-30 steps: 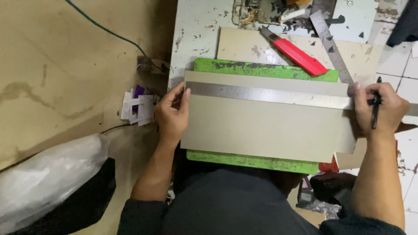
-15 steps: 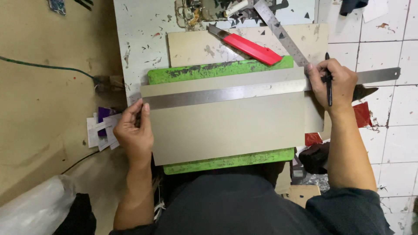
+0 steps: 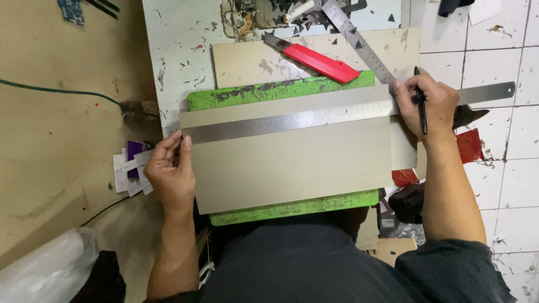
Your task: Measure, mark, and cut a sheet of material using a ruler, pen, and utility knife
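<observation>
1. Gripping the left edge of a grey card sheet (image 3: 292, 163), the left hand (image 3: 170, 174) has its thumb on top near the end of a long steel ruler (image 3: 314, 119); the other fingers curl at the sheet's edge.
2. The right hand (image 3: 429, 104) presses on the ruler near the sheet's right edge, fingers bent and closed around a black pen (image 3: 420, 104) that points away from the person.
3. The ruler lies flat across the upper part of the sheet, slightly tilted, its right end reaching past the hand over the white tiled floor (image 3: 505, 168).
4. The sheet rests on a green cutting mat (image 3: 269, 92), whose edges show above and below it.
5. A red utility knife (image 3: 320, 62) lies on a beige board (image 3: 247, 62) just beyond the mat, beside a second steel ruler (image 3: 356, 39) set diagonally.
6. Small paper cards (image 3: 129, 171) lie on the floor just left of the left hand.
</observation>
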